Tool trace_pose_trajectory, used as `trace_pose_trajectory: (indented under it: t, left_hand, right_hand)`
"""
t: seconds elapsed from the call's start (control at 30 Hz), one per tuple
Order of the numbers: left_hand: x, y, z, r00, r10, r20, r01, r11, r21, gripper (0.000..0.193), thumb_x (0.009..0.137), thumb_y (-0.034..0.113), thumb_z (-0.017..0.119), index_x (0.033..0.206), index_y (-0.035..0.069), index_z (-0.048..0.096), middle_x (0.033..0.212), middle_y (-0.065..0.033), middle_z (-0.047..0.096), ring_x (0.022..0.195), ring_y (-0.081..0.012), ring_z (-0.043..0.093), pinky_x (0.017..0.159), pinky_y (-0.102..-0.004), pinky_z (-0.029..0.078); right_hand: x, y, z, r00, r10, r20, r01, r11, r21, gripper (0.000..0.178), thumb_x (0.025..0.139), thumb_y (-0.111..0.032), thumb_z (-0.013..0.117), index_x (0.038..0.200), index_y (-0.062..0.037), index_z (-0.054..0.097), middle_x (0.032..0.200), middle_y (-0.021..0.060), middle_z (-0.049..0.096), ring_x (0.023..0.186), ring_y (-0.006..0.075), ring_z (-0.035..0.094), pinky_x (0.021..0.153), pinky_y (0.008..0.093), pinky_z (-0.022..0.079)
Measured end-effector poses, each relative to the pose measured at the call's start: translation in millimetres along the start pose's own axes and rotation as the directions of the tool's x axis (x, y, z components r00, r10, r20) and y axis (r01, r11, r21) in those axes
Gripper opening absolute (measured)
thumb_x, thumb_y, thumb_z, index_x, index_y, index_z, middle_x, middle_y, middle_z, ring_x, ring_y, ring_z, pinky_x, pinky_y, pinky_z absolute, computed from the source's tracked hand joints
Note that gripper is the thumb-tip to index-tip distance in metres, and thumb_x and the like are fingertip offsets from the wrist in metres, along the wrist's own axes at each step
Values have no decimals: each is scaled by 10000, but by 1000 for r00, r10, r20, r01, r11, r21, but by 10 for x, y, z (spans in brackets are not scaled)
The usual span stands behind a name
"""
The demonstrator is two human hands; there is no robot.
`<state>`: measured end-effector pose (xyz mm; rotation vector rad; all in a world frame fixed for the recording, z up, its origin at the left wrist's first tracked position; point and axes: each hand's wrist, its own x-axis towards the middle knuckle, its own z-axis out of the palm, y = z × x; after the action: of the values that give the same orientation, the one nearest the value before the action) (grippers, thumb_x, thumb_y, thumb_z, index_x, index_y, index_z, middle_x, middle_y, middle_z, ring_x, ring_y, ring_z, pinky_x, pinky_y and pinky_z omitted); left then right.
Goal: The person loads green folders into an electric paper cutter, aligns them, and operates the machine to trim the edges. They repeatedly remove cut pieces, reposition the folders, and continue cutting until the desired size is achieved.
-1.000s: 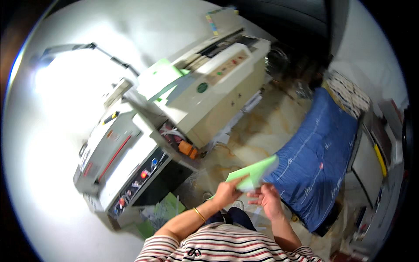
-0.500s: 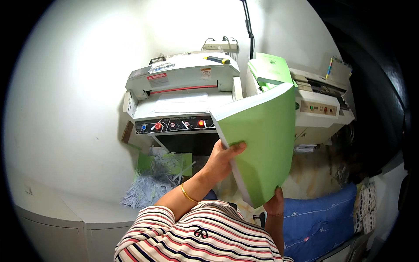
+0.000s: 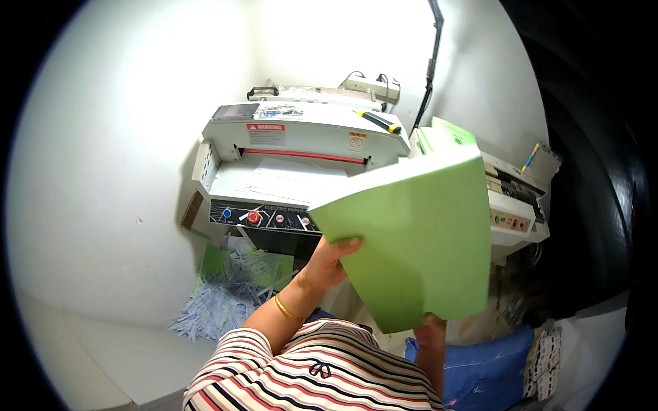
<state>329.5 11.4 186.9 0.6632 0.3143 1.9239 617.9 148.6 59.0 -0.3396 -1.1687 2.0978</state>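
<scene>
A thick book with a plain green cover [image 3: 418, 240] is held up in front of me, tilted, its pale page edge along the top. My left hand [image 3: 327, 264] grips its left side, thumb lying on the cover and fingers hidden behind. At the lower right corner my right hand [image 3: 430, 331] is closed on the book's bottom edge, most of its fingers out of sight. Behind the book stands a grey-white electric paper cutter [image 3: 308, 127], with loose white sheets [image 3: 295, 179] on its bed.
A yellow-and-black utility knife [image 3: 378, 122] lies on top of the cutter. Paper strips [image 3: 219, 298] heap at lower left. More green books [image 3: 449, 135] stand beyond the held one, near another machine [image 3: 510, 212] with buttons. A blue cushion [image 3: 486, 370] is at lower right.
The book has turned so its green cover faces me more fully, and its white side edge no longer shows. Both hands still hold it. My view has shifted somewhat.
</scene>
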Motion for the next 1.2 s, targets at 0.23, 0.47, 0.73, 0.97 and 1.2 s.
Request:
trace_pose_trajectory:
  t: [0.23, 0.47, 0.73, 0.97, 1.2]
  left_hand:
    - [199, 207, -809, 816, -149, -558, 53, 982, -184, 364, 926, 183, 537, 1233, -8, 496, 1124, -93, 600, 1000, -183, 607, 870, -340, 516]
    - [11, 826, -1790, 938, 70, -338, -18, 988, 154, 615, 987, 507, 329, 1404, 59, 390, 1392, -79, 468, 1281, -226, 426, 1084, -372, 297]
    - [258, 1209, -2876, 984, 176, -42, 130, -529, 839, 421, 838, 201, 543, 1227, 41, 559, 1259, -178, 554, 1234, -353, 460, 1038, -443, 351]
    - [463, 1083, -3135, 993, 70, -97, 119, -530, 840, 471, 861, 293, 524, 1274, 67, 538, 1333, -163, 507, 1289, -344, 406, 1091, -506, 259]
    - [532, 1098, -2993, 989, 151, 1, 96, -636, 765, 503, 811, 267, 569, 1254, 30, 548, 1273, -223, 514, 1244, -407, 400, 1096, -505, 249]
  right_hand:
    - [776, 49, 975, 937, 242, -253, -272, 958, -91, 523, 832, -113, 612, 1317, -4, 450, 1241, 143, 561, 1098, 277, 583, 924, 406, 502]
    - [1302, 701, 1063, 774, 621, -126, -491, 714, 500, 444, 876, -62, 569, 1294, 40, 459, 1209, 200, 585, 1061, 324, 615, 897, 450, 529]
    - [1718, 1217, 1403, 761, 633, -140, -510, 717, 475, 477, 849, -69, 606, 1292, 35, 463, 1206, 182, 590, 1056, 300, 617, 917, 427, 514]
    - [1882, 1556, 1527, 792, 569, -222, -409, 764, 498, 479, 843, -58, 612, 1293, 28, 469, 1230, 170, 579, 1098, 301, 592, 945, 423, 492]
    - [2121, 1864, 1524, 822, 501, -272, -321, 801, 506, 437, 892, -86, 566, 1298, 31, 454, 1268, 177, 551, 1149, 317, 556, 991, 451, 458]
